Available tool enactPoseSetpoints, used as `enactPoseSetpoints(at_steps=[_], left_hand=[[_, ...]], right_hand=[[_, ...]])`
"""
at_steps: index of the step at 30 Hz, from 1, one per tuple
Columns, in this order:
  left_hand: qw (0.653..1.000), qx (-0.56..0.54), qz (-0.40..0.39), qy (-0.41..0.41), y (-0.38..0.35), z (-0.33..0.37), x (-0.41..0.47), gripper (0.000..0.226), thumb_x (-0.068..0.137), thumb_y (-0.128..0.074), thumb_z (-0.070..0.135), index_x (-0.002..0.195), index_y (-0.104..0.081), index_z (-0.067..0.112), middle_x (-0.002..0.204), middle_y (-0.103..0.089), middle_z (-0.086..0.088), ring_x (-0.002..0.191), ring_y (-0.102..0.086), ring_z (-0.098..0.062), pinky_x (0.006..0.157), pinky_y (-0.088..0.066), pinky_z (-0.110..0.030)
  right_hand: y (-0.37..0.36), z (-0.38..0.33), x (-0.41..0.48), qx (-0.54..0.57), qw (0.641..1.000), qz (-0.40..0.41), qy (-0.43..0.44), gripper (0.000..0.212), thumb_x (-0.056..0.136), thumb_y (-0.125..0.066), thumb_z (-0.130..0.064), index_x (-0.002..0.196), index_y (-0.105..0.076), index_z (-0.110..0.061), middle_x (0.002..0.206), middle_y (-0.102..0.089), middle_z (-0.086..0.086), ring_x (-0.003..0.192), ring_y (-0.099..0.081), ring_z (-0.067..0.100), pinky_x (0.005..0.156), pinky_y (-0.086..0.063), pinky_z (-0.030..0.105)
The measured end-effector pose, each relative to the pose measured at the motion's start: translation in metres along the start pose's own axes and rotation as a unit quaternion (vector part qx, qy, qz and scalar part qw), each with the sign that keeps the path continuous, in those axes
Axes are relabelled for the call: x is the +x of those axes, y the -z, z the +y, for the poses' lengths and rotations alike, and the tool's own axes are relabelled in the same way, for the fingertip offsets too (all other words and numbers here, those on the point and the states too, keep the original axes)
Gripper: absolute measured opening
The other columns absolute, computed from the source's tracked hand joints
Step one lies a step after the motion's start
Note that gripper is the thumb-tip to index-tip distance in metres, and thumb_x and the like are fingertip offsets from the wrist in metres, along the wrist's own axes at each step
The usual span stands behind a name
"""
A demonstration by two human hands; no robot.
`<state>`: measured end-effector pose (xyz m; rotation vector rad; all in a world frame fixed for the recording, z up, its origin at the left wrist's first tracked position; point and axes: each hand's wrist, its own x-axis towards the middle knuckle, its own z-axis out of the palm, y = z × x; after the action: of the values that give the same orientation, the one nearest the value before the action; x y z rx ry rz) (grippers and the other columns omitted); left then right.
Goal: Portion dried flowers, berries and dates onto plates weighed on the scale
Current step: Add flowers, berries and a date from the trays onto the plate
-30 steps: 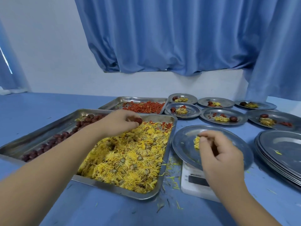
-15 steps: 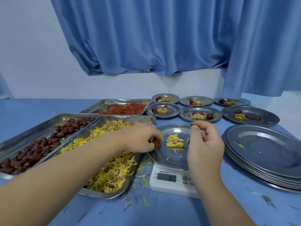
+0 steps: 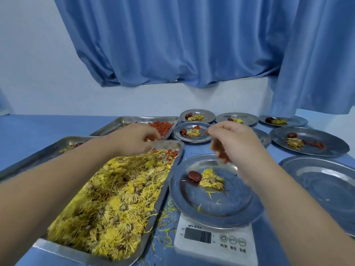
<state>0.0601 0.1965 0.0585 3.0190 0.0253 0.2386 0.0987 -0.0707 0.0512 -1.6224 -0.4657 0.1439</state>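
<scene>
Gone from the plate (image 3: 221, 205) on the scale (image 3: 215, 249), the left hand (image 3: 137, 140) now reaches the berries (image 3: 162, 126) in the far tray (image 3: 132, 118), fingers bunched, grasp too blurred to tell. The date (image 3: 195, 176) it carried lies on the plate, just beside the dried flowers (image 3: 211, 179); the right hand (image 3: 232, 143) hangs loosely curled above.

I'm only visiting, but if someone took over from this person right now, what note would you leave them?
Left hand: fingers curled at the berry tray. It's too blurred to tell whether the grip holds berries.
Right hand: fingers curled above the far edge of the plate on the scale. I can't tell if it holds anything.
Done: that plate has one date and a flower pile. Filled plates sit at the back.
Left: there are no berries on it yet. Add them, check the weight, then take the next plate from the empty stack.
</scene>
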Motion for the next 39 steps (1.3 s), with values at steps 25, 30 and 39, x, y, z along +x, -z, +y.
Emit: enactPoseSetpoints(at_steps=[25,30,39], left_hand=[[0.962,0.043,-0.080,0.259,-0.074,-0.166,0.168,0.044,0.098,-0.036,0.007,0.136,-0.056,0.016,0.146,-0.048,-0.010,0.132,-0.045,-0.028,0.113,-0.032,-0.041],[0.956,0.050,-0.123,0.263,-0.089,-0.157,0.172,0.035,0.094,-0.049,0.010,0.127,-0.061,0.012,0.130,-0.059,-0.012,0.109,-0.061,-0.030,0.095,-0.051,-0.041],[0.959,0.115,-0.087,0.242,-0.085,-0.144,0.173,0.025,0.089,-0.050,0.000,0.093,-0.073,0.010,0.098,-0.068,-0.008,0.086,-0.063,-0.022,0.081,-0.053,-0.033]], right_hand=[[-0.005,0.048,0.095,-0.211,0.973,-0.068,0.070,0.012,0.084,-0.055,-0.039,0.081,-0.065,-0.033,0.062,-0.068,-0.008,0.046,-0.057,0.004,0.053,-0.051,0.031],[-0.003,0.038,0.092,-0.218,0.969,-0.077,0.088,0.016,0.084,-0.055,-0.040,0.079,-0.065,-0.028,0.063,-0.068,-0.010,0.046,-0.058,0.002,0.048,-0.048,0.021],[-0.001,0.036,0.090,-0.226,0.968,-0.084,0.070,0.017,0.084,-0.056,-0.036,0.079,-0.065,-0.023,0.064,-0.069,-0.007,0.046,-0.057,0.002,0.047,-0.047,0.020]])
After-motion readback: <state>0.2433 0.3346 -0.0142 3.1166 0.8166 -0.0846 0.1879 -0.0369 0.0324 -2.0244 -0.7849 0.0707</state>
